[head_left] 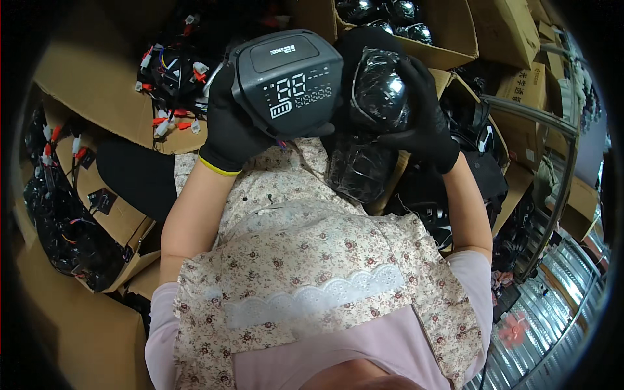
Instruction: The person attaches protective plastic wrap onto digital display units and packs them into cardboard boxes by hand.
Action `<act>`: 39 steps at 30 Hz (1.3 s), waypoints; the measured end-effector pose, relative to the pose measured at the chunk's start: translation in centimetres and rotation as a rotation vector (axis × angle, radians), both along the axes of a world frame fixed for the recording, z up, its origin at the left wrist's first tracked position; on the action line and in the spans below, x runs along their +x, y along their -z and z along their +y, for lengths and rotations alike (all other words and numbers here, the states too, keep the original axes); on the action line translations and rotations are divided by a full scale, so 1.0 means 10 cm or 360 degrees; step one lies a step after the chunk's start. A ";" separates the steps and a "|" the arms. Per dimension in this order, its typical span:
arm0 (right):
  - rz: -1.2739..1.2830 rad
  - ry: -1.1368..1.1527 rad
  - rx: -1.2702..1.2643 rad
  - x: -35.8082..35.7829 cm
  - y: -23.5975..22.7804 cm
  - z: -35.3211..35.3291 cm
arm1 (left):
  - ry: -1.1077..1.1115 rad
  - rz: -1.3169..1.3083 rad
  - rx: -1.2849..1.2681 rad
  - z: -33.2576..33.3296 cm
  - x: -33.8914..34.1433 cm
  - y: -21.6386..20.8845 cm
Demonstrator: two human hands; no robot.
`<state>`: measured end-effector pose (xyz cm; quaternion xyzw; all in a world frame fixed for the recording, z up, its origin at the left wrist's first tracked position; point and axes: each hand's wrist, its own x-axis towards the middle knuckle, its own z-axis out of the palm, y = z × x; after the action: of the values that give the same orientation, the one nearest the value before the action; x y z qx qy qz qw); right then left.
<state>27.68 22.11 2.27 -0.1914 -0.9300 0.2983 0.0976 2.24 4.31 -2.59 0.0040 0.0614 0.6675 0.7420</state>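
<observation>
My left hand (227, 120), in a black glove with a yellow cuff edge, is closed round the side of a dark grey display unit (289, 88). White segment digits and a battery symbol show on its dark face, and coloured wires peek out below it. Beside it my right hand (426, 117), also black-gloved, grips a glossy black rounded part (379, 91) wrapped in clear film. The two held things are close together above my lap. Just under my right hand is another film-wrapped black part (361, 170), lying by the edge of my floral apron (305, 240).
Wiring with white and red connectors (179, 123) lies in a cardboard box at the upper left; more black wired parts (84, 240) fill a lower-left box. Wrapped black parts (413, 32) sit in a top box. At right stand a box of black parts (478, 140) and a metal rack (533, 117).
</observation>
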 end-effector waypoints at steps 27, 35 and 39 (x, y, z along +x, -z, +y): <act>0.0406 0.0044 0.0374 -0.88 -0.19 -0.48 | -0.0664 0.1189 -0.0072 -0.04 0.04 -0.21; 0.0445 -0.0004 0.0527 -1.13 -0.18 -0.60 | -0.0823 0.1376 -0.0200 -0.18 0.23 -0.36; 0.0610 0.0040 0.0640 -1.12 -0.07 -0.65 | -0.0838 0.1268 -0.0223 -0.19 0.27 -0.42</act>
<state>16.50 15.65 3.01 -0.1197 -0.9327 0.1373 0.3113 4.93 2.42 1.59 0.1938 0.3846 0.7735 0.4650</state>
